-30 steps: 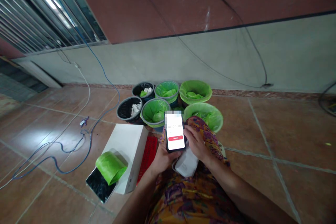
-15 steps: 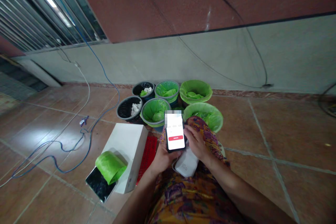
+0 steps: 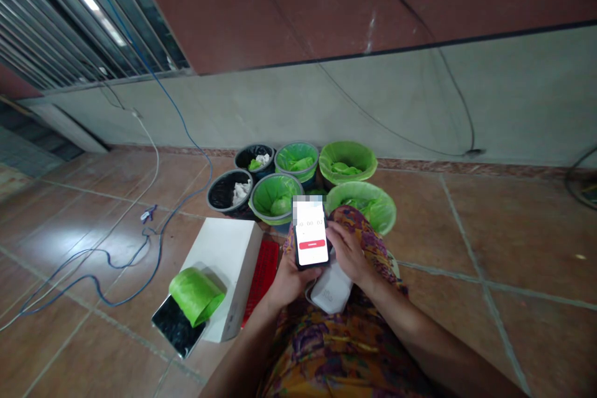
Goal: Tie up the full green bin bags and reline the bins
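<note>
Inside the closed grip of our left hand [image 3: 290, 278] sits a lit phone [image 3: 312, 255], its counter just advanced to end in 02, so timing seems under way, while our right hand [image 3: 351, 255] touches its edge, grip unclear, beside a white device [image 3: 332, 292].

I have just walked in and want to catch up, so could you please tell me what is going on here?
The left hand holds a black-edged phone, its white screen lit, with the right hand against its side. A rounded white object lies on the patterned lap. Six round, lined bins stand by the pale wall, and a green roll rests partly on a white rectangular box.
</note>
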A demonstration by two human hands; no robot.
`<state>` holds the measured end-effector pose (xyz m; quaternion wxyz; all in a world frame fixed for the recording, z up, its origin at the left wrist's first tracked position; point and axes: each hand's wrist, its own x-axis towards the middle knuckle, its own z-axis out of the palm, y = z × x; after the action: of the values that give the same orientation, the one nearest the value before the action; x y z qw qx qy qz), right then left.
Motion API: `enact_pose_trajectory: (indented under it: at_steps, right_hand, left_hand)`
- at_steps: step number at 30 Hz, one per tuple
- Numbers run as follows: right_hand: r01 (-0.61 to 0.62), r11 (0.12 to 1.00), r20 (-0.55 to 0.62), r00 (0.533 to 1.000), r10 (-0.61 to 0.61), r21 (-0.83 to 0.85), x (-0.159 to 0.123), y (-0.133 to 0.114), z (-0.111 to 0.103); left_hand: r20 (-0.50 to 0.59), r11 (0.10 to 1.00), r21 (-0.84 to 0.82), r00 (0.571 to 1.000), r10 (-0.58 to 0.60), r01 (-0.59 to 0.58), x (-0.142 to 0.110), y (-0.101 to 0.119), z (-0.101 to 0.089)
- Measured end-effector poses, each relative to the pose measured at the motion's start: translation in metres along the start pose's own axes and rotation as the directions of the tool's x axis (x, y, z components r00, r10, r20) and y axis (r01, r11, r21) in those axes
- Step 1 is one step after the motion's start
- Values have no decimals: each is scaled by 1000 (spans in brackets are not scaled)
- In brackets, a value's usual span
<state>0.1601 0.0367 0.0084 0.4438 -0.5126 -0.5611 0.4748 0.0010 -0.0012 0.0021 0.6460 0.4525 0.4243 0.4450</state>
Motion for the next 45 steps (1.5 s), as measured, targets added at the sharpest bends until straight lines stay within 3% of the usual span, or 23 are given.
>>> enact_pose_trajectory:
  at_steps: [45]
  right_hand:
    - [-15, 1000, -44, 999, 15, 12, 0, 0, 0]
  left_hand:
    - [11, 998, -43, 999, -43, 44, -2, 1, 2]
